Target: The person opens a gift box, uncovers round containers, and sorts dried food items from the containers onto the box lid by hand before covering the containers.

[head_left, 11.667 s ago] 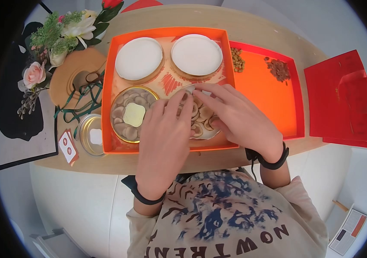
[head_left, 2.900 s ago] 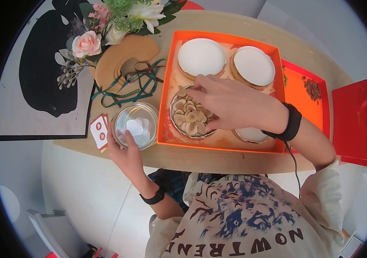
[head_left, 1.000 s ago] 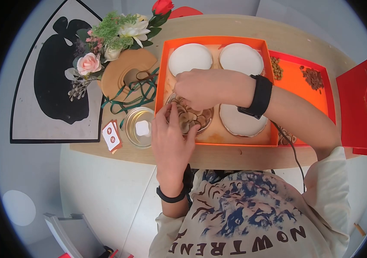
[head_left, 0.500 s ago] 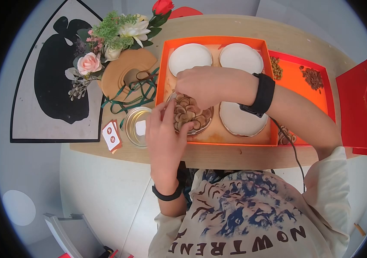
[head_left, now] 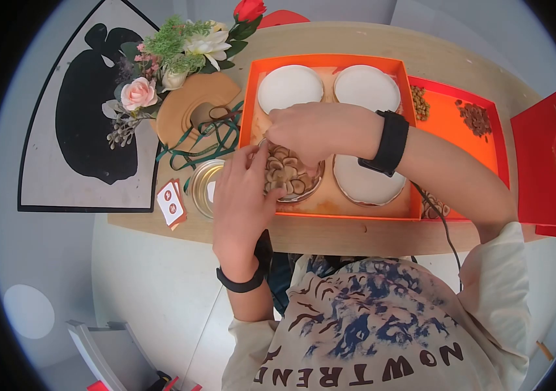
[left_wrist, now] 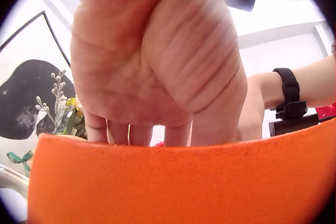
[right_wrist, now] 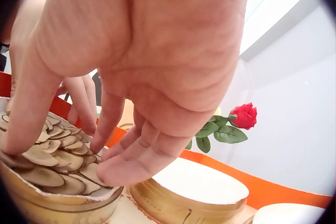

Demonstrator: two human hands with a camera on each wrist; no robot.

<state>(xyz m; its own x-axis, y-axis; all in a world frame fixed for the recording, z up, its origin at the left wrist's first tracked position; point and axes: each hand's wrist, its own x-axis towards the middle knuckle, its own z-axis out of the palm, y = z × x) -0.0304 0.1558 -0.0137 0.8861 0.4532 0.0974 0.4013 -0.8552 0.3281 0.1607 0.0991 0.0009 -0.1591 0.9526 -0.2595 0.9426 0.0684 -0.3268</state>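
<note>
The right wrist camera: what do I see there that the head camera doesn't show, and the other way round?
Only the right wrist view shows the palm side of the right hand and the dark markings on the gold side of a white-topped tin.

Only the head view shows the printed cards, the pink rose and the heap of brown pieces.

Both show parts of the two hands, the left hand included, the round slices, the orange box and the red rose.

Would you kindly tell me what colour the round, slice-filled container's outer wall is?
Gold; the round container shows best in the right wrist view.
</note>
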